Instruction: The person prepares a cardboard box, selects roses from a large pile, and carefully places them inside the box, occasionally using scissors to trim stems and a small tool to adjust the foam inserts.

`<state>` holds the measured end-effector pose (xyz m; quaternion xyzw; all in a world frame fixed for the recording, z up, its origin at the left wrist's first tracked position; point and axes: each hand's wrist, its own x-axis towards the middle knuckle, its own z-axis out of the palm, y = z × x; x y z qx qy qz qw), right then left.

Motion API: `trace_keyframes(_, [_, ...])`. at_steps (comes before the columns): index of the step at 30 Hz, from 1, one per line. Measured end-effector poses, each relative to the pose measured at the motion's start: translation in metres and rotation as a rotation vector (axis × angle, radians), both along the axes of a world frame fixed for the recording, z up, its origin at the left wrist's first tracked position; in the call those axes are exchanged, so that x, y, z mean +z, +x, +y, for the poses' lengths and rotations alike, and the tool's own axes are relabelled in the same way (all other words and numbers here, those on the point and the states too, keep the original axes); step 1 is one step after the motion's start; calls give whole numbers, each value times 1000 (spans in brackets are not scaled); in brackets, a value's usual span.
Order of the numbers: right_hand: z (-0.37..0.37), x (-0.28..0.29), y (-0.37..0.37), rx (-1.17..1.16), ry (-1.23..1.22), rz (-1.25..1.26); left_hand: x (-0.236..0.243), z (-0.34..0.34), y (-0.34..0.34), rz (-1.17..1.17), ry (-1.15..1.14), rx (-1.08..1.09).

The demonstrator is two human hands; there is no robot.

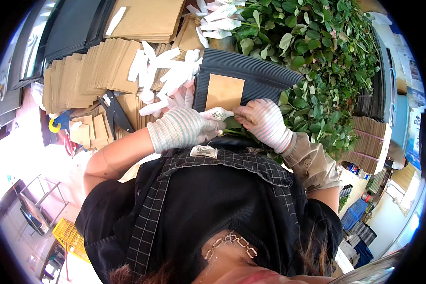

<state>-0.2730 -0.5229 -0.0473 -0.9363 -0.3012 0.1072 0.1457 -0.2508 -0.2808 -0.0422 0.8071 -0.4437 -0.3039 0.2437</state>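
My left hand (184, 128), in a striped knit glove, is closed on a white mesh-sleeved flower bud (217, 113) in front of my chest. Just to its right, my right hand (265, 123), also gloved, pinches the narrow end of the sleeve. A green stem (233, 132) runs below them, partly hidden by my fingers. Behind both hands lies a black ribbed sheet (267, 78) with a tan cardboard square (225, 90) on it.
White mesh sleeves (163, 71) lie over fanned cardboard stacks (87, 71) at the upper left, near a black folded piece (116, 113) and a yellow tape roll (55, 124). Leafy stems (312, 42) fill the upper right beside bundled cardboard (367, 142). A yellow crate (68, 236) stands lower left.
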Motion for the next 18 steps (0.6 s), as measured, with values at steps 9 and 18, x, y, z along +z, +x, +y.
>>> trace_keyframes(9, [-2, -9, -11, -10, 117, -17, -19, 16, 11, -240, -126, -25])
trace_keyframes(18, [2, -12, -5, -32, 69, 113, -30, 15, 36, -249, -296, 13])
